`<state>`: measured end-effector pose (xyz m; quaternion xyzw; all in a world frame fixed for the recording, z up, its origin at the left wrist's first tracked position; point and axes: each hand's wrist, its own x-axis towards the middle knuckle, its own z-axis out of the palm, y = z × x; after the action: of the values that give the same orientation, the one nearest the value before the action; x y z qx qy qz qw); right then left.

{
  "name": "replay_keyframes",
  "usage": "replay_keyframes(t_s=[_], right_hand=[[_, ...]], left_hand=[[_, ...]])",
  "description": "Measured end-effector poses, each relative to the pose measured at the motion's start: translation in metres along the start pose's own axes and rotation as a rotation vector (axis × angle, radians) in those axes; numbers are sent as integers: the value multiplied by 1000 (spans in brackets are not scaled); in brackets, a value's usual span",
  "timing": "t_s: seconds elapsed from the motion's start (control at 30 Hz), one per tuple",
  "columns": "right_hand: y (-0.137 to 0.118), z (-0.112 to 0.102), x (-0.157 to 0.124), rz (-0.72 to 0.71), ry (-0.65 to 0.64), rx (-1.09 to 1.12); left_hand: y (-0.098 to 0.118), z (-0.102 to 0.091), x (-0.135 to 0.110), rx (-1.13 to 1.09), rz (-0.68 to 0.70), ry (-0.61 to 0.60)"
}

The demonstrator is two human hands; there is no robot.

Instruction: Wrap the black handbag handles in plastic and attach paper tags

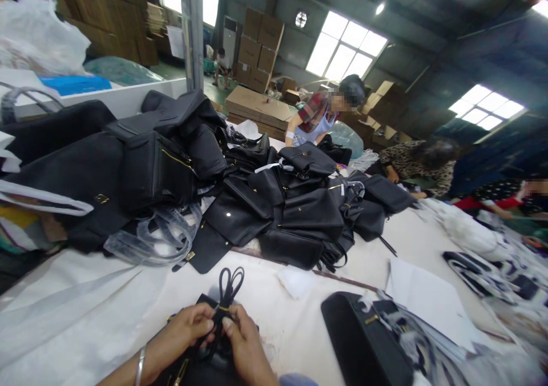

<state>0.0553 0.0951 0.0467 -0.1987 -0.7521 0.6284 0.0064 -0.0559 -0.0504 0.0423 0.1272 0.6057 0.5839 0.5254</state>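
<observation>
A bundled black strap [232, 286], looped at the top and bound with a yellow band, stands between my two hands. My left hand [194, 324] pinches it from the left, just below the band. On the other side my right hand [243, 340] grips it with thumb and fingers. Beneath both hands lies a black bag [214, 370] with a gold zipper, partly hidden by my hands and forearms. To the right, another black handbag [357, 340] rests on the table, with plastic-wrapped handles.
A large heap of black bags [299, 214] covers the table ahead. Plastic-wrapped handles [154, 240] lie at its near left. White paper sheets [423, 294] are at the right. Co-workers sit across the table, one in a plaid sleeve [310, 112]. Cardboard boxes [259, 49] stand behind.
</observation>
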Motion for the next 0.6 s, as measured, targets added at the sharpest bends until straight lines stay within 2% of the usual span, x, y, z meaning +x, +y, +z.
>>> replay_keyframes(t_s=[0.13,0.43,0.6], right_hand=[[-3,0,3,11,-4,-57],[8,0,15,61,-20,-13],[9,1,21,86,-90,-14]], left_hand=[[9,2,5,45,62,42],[6,-2,18,189,14,52],[8,-9,19,249,27,77]])
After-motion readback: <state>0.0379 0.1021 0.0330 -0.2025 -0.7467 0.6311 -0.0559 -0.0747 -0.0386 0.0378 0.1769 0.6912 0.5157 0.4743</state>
